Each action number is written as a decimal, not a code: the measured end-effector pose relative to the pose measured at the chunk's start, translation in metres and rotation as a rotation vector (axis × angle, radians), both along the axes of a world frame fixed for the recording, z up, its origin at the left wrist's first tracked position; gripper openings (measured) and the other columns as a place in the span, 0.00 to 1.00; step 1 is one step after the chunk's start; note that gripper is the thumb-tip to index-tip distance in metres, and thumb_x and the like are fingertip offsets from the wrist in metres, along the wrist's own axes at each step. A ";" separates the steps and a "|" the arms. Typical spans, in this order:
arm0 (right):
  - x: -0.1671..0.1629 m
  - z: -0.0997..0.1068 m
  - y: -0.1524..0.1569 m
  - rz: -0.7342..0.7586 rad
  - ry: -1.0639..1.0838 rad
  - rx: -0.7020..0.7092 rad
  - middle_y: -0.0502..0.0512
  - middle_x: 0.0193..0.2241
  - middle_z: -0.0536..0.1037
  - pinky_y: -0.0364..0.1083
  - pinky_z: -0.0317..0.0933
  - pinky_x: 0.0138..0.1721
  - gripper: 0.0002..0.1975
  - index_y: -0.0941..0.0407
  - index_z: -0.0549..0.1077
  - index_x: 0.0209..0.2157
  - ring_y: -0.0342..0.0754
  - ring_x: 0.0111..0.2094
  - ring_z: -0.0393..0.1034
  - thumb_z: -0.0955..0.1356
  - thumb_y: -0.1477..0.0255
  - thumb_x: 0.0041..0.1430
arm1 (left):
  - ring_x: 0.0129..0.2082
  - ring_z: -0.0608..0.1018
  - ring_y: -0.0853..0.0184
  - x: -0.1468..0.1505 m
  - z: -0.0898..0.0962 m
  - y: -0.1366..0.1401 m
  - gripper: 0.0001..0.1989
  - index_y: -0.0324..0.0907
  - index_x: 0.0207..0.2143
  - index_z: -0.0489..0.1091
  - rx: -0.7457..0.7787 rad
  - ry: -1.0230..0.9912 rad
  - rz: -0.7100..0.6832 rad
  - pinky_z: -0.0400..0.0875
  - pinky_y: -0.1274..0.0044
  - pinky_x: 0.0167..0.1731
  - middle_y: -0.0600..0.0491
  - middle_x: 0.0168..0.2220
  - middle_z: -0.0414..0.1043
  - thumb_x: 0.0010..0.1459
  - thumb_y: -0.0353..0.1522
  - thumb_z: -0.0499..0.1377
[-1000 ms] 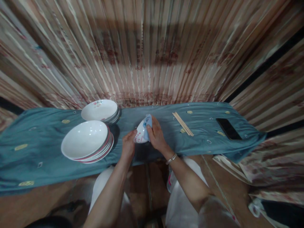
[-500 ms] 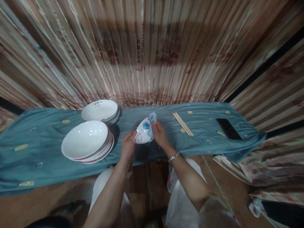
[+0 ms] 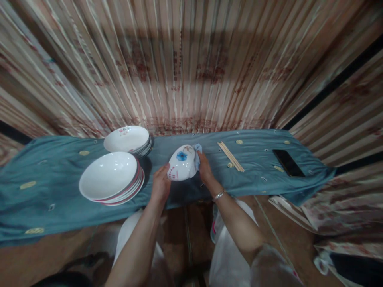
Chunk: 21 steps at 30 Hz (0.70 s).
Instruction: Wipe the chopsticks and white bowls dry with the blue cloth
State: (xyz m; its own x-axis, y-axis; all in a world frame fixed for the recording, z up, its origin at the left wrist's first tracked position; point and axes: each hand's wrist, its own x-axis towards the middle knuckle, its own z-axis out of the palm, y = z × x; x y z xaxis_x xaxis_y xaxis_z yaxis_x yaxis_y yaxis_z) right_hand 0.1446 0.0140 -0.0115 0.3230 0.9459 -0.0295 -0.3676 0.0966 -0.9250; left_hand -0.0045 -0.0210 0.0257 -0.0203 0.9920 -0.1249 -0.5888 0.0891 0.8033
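Note:
A white bowl (image 3: 179,167) with a blue flower and red marks on its outside is held up over the table, tilted so that its outer side faces me. My left hand (image 3: 161,181) grips its left edge. At the bowl's right side, my right hand (image 3: 206,167) is closed on a light blue cloth (image 3: 197,156) that lies against the bowl. The fingertips of the right hand are partly hidden behind cloth and bowl. To the left stand a stack of large white bowls (image 3: 109,177) with red rims and, behind it, a second stack of flowered dishes (image 3: 127,139).
A teal patterned cloth covers the table (image 3: 257,159). Several wooden chopsticks (image 3: 230,156) lie right of my hands, and a black phone (image 3: 288,162) lies near the right end. A pleated curtain (image 3: 185,71) hangs behind the table.
My right hand and the cloth have shifted slightly right, from the front of the bowl to its right edge, so more of the blue flower shows. My left hand keeps its grip.

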 end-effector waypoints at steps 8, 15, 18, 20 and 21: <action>-0.018 0.003 -0.003 0.075 0.310 -0.097 0.49 0.36 0.80 0.47 0.63 0.53 0.13 0.54 0.72 0.39 0.45 0.44 0.73 0.60 0.64 0.60 | 0.32 0.79 0.62 0.000 0.006 0.000 0.13 0.36 0.26 0.74 -0.009 -0.035 0.030 0.71 0.72 0.38 0.52 0.23 0.76 0.40 0.37 0.68; -0.035 0.010 -0.011 0.210 0.421 -0.141 0.53 0.36 0.80 0.51 0.65 0.50 0.21 0.55 0.73 0.42 0.48 0.45 0.73 0.55 0.61 0.63 | 0.35 0.79 0.61 0.003 0.006 0.002 0.17 0.37 0.28 0.74 -0.010 -0.026 0.051 0.70 0.72 0.39 0.51 0.25 0.77 0.38 0.39 0.68; -0.043 0.011 -0.014 0.267 0.434 -0.152 0.53 0.34 0.80 0.52 0.66 0.47 0.22 0.54 0.73 0.42 0.49 0.43 0.73 0.54 0.59 0.63 | 0.30 0.78 0.65 0.003 0.005 0.003 0.16 0.38 0.27 0.73 -0.012 -0.008 0.084 0.70 0.74 0.35 0.53 0.23 0.76 0.38 0.39 0.68; -0.048 0.011 -0.016 0.310 0.431 -0.198 0.53 0.31 0.80 0.52 0.68 0.44 0.22 0.53 0.74 0.41 0.49 0.41 0.74 0.55 0.58 0.61 | 0.26 0.76 0.68 0.003 0.004 0.002 0.15 0.38 0.26 0.72 -0.008 0.033 0.101 0.69 0.76 0.32 0.54 0.23 0.75 0.39 0.39 0.68; -0.050 0.011 -0.017 0.337 0.435 -0.226 0.53 0.30 0.80 0.53 0.68 0.43 0.21 0.52 0.74 0.40 0.50 0.40 0.74 0.56 0.57 0.60 | 0.24 0.75 0.69 0.003 0.004 0.002 0.15 0.38 0.26 0.72 -0.002 0.066 0.100 0.68 0.77 0.30 0.54 0.23 0.75 0.40 0.39 0.68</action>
State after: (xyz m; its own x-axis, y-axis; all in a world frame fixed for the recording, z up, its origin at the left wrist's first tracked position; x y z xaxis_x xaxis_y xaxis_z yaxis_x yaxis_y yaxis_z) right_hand 0.0945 -0.0027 -0.0008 -0.0808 0.9492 -0.3042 -0.6941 -0.2726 -0.6663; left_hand -0.0017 -0.0188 0.0301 -0.1273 0.9844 -0.1218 -0.5411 0.0340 0.8403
